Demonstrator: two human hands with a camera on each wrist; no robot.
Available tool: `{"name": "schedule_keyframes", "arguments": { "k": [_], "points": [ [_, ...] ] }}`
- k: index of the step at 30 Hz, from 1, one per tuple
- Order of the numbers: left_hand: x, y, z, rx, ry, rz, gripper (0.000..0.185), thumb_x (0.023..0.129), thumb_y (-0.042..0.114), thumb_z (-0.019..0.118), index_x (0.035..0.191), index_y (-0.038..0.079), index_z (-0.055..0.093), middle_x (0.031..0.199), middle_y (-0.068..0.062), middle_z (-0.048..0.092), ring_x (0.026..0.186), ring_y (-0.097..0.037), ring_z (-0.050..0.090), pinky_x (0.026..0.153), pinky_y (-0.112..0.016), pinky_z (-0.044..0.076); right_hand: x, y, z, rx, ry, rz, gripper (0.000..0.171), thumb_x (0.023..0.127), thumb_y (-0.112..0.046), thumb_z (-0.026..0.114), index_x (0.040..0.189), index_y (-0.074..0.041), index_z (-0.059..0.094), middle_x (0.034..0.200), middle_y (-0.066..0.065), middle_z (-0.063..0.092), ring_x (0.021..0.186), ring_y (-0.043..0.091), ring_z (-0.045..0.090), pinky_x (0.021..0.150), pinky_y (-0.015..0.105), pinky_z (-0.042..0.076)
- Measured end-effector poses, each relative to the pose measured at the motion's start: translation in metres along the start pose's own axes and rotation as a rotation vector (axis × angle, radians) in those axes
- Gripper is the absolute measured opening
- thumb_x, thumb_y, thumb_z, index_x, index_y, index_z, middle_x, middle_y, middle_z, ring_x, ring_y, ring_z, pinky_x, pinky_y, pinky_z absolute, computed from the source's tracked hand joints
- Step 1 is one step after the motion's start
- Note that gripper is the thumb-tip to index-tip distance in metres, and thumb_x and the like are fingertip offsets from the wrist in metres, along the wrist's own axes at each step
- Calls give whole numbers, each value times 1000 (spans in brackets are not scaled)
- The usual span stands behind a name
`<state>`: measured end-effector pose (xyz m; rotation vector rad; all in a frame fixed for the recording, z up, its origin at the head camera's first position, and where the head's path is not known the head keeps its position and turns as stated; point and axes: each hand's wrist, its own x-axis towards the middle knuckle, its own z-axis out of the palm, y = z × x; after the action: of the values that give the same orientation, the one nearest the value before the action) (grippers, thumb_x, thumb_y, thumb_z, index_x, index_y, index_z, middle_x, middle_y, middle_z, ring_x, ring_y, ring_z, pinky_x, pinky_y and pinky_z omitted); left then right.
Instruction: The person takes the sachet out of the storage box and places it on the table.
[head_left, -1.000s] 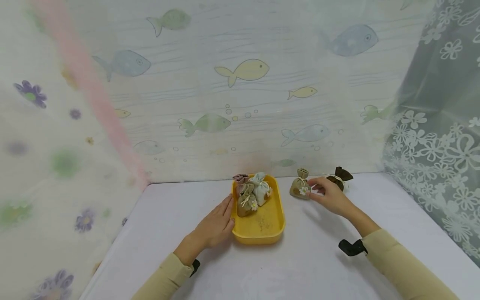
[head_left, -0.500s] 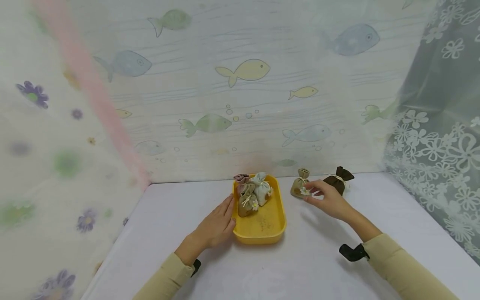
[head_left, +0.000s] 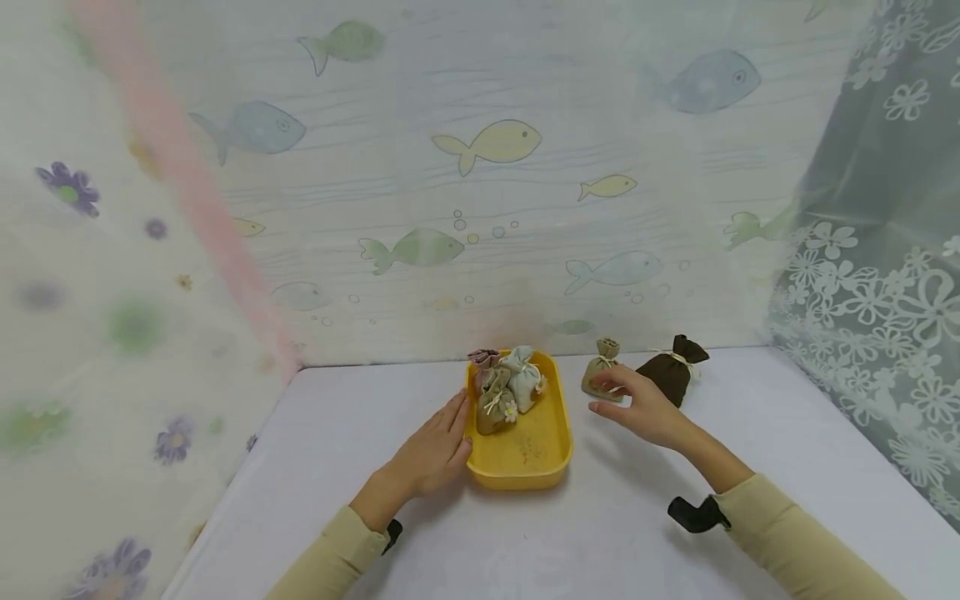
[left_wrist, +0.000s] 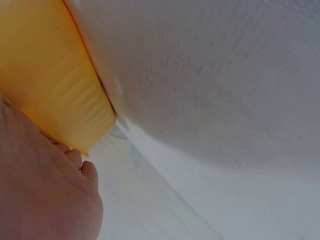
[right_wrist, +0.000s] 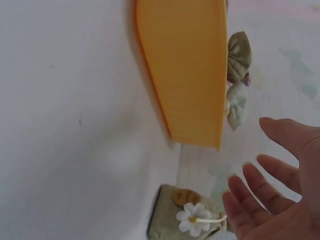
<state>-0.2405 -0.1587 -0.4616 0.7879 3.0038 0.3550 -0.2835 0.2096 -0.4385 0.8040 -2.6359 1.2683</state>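
Head view: left hand (head_left: 431, 454) lies flat against the yellow tray (head_left: 525, 467), while right hand (head_left: 637, 407) hovers spread and empty just right of it, at the tan pouch (head_left: 597, 377); a careless sweep could topple the dark brown pouch (head_left: 670, 372) beyond. Left wrist view: fingers (left_wrist: 75, 160) merely touch the tray (left_wrist: 45, 75), so a bump might slide it. Right wrist view: fingers (right_wrist: 260, 185) splay wide above the pouch (right_wrist: 187, 217) beside the tray (right_wrist: 185, 70), and a loose pinch on its cord could drop it.

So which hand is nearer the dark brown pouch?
Right. The right hand is just in front of the dark brown pouch; the left hand rests against the yellow tray, far side.
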Motion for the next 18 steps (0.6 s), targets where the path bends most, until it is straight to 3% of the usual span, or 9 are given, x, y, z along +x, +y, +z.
{"name": "schedule_keyframes", "arguments": {
  "k": [7, 18],
  "points": [
    [-1, 0, 2, 13, -8, -1, 65, 110, 32, 32, 162, -3, 15, 172, -15, 6, 158, -28, 12, 126, -44, 18, 2, -7, 12, 8, -28, -15, 39, 93, -19, 76, 127, -3, 65, 123, 18, 63, 114, 38, 62, 98, 55, 53],
    [1, -1, 1, 18, -4, -9, 65, 110, 33, 31, 162, -3, 15, 172, -14, 5, 158, -27, 10, 127, -44, 18, 10, -16, 24, 64, -45, -42, 41, 93, -14, 75, 129, 2, 63, 122, 18, 64, 112, 41, 62, 99, 59, 51]
  ]
}}
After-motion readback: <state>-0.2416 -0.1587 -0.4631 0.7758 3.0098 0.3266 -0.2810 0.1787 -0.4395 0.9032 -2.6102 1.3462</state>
